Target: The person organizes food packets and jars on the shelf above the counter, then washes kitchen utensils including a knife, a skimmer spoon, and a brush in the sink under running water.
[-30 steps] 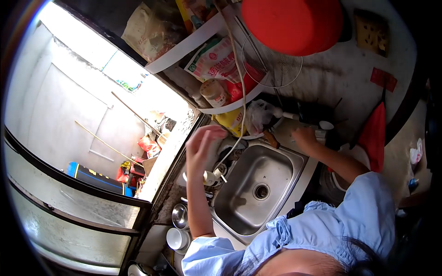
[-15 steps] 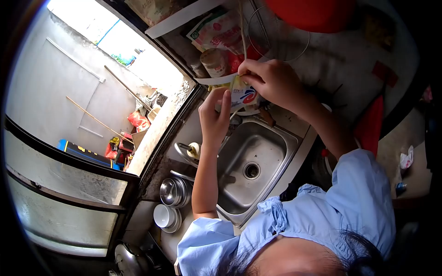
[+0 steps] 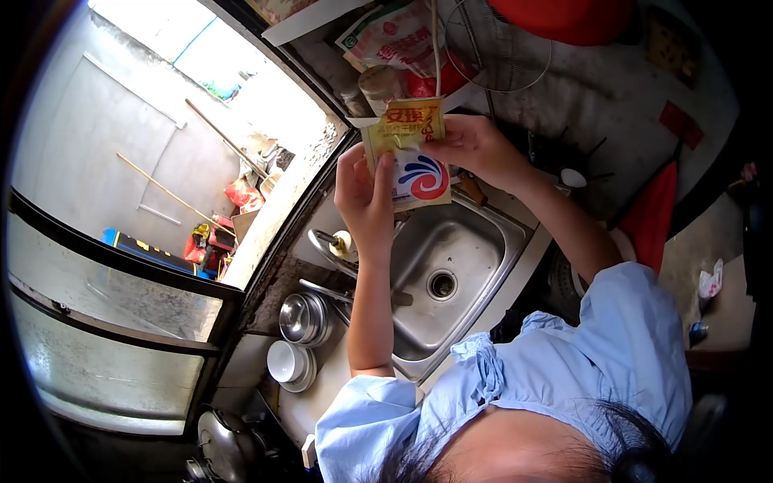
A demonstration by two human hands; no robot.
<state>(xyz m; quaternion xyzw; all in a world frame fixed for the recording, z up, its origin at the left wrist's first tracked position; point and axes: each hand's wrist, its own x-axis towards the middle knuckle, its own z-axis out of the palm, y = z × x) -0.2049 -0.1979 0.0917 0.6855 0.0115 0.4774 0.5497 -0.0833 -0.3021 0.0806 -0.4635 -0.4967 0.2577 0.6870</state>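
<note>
A small, creased packet of yellow and white plastic [image 3: 412, 161], printed with a blue and red swirl and red characters, is up in the air over the far left corner of a rectangular stainless steel sink [image 3: 475, 258]. The left hand [image 3: 364, 189] grasps its left edge, thumb on the printed face; the right hand [image 3: 477, 149] pinches its right edge between thumb and fingers. Just behind the packet's top hangs a pale cord [image 3: 436, 48], near a squat jar with a brownish lid [image 3: 380, 84] and a clear bag with red print [image 3: 394, 36]. Left of the left forearm are a curved metal tap [image 3: 322, 237], stacked shiny metal bowls [image 3: 298, 318] and stacked white bowls [image 3: 286, 362]. A limp red cloth [image 3: 656, 213] hangs beyond the right forearm.

The packet covers part of the sink's far rim, and the left forearm crosses before the sink's left side. Several fingertips of the left hand are hidden behind the packet, and the digits cover some of the print. A large red rounded object [image 3: 564, 16] is cut off by the top edge; the dark things beyond the right wrist are hard to make out
</note>
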